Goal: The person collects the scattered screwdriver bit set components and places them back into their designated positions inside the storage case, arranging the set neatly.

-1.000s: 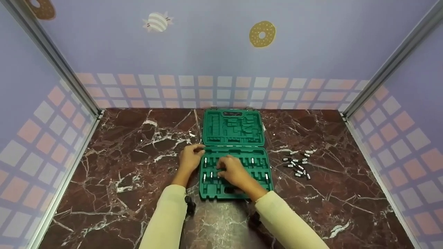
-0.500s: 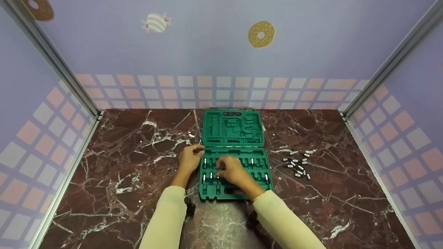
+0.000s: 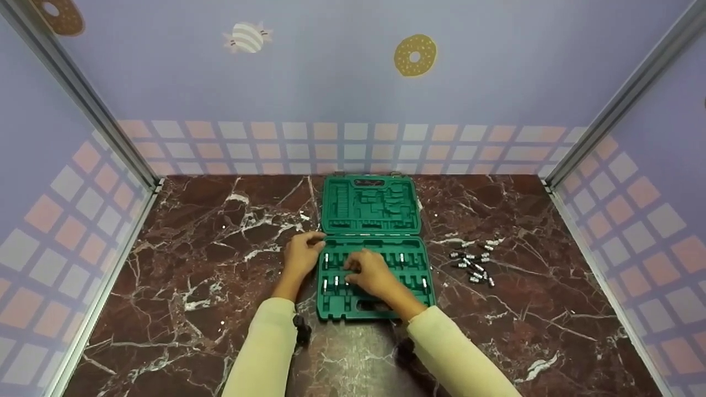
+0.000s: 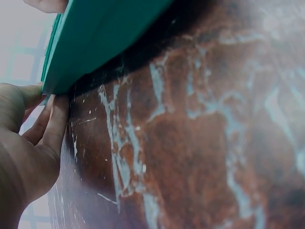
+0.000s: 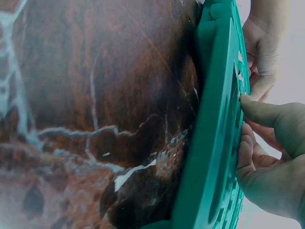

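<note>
A green socket case [image 3: 372, 226] lies open on the table, its lid to the back. Several silver-and-dark bit sockets stand in its lower half, such as one bit socket [image 3: 327, 261] at the left and another [image 3: 424, 284] at the right. My left hand [image 3: 301, 255] holds the case's left edge, thumb on top and fingers against the side in the left wrist view. Over the front row, my right hand [image 3: 370, 271] pinches a small bit socket at a slot; the fingers mostly hide it. In the right wrist view, thumb and fingertips touch the case's surface.
A loose pile of bit sockets [image 3: 474, 263] lies right of the case on the dark red marbled table [image 3: 220, 286]. Patterned purple walls [image 3: 353, 82] enclose the back and sides. A dark device [image 3: 301, 330] sits at the left wrist.
Both hands stay almost in place. My right fingers shift only slightly over the same front slot. The loose pile has not moved.
</note>
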### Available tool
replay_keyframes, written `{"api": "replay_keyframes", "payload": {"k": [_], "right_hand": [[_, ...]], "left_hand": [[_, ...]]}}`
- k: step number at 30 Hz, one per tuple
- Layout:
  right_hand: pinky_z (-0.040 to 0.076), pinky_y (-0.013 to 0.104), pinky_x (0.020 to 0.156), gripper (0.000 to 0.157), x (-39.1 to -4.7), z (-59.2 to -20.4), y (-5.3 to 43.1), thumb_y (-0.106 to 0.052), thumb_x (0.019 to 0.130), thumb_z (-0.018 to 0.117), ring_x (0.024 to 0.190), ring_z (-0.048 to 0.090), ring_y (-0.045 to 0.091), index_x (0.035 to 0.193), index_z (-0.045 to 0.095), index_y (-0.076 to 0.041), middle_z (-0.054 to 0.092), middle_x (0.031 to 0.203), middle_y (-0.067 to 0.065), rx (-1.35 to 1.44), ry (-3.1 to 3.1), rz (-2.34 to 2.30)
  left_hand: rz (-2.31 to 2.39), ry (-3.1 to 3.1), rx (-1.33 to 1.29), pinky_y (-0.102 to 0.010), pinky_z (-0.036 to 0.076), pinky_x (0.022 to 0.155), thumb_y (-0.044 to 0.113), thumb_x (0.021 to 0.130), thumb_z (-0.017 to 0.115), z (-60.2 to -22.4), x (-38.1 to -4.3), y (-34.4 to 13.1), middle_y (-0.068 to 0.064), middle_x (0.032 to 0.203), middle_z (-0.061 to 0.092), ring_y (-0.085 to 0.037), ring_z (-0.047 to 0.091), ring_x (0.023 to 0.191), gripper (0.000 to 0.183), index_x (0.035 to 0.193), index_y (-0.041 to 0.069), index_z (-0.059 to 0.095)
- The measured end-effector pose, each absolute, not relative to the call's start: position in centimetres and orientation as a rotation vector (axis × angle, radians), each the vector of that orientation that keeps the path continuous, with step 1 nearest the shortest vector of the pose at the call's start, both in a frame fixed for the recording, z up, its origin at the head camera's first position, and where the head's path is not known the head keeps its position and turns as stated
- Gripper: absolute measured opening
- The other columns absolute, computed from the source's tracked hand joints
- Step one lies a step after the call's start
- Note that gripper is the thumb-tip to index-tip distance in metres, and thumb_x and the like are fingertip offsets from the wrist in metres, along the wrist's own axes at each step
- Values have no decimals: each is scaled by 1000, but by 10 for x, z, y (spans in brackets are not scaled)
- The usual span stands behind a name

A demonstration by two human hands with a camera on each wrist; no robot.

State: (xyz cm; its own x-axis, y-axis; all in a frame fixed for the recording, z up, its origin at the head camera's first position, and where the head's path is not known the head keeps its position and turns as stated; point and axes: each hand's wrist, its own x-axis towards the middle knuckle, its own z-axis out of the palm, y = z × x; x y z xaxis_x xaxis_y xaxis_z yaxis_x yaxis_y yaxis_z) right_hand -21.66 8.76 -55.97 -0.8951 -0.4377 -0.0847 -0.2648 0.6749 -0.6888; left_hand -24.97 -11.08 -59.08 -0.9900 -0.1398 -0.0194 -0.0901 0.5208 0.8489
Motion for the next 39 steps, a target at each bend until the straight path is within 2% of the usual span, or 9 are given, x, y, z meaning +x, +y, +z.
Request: {"api": "replay_keyframes", "payload": {"k": [8, 17, 25, 34, 39], "right_hand": [[58, 38, 85, 17, -212, -560, 101, -13, 94, 78, 98, 67, 21, 109, 72, -9, 67, 107, 7, -648, 2603, -1168], [59, 41, 89, 24, -205, -559, 129, -10, 95, 74, 104, 69, 26, 119, 70, -6, 69, 116, 10, -663, 2521, -1321], [59, 39, 92, 22, -201, -560, 161, -8, 95, 75, 107, 70, 27, 117, 71, -6, 71, 116, 9, -656, 2548, -1407], [58, 48, 92, 23, -197, -561, 196, -10, 93, 77, 106, 70, 34, 115, 72, -7, 72, 115, 13, -606, 2549, -1519], [59, 42, 89, 27, -192, -564, 216, -7, 91, 78, 105, 70, 35, 117, 71, -4, 72, 115, 15, -597, 2590, -1548]], "left_hand": [[-1489, -2701, 198, -48, 57, 90, 15, 99, 71, -588, -251, -113, -7, 112, 77, -28, 73, 104, 20, 118, 15, 79], [-1504, -2687, 192, -47, 57, 89, 13, 98, 71, -586, -249, -111, -8, 109, 77, -28, 73, 103, 20, 116, 13, 79], [-1505, -2684, 209, -47, 57, 89, 13, 98, 71, -587, -249, -111, -7, 108, 77, -28, 73, 102, 19, 116, 14, 79], [-1509, -2673, 202, -47, 57, 89, 13, 98, 71, -589, -249, -111, -7, 107, 77, -27, 73, 102, 19, 116, 14, 79], [-1534, -2676, 199, -47, 57, 89, 13, 99, 70, -589, -247, -112, -7, 108, 77, -28, 72, 103, 20, 117, 14, 78]]}}
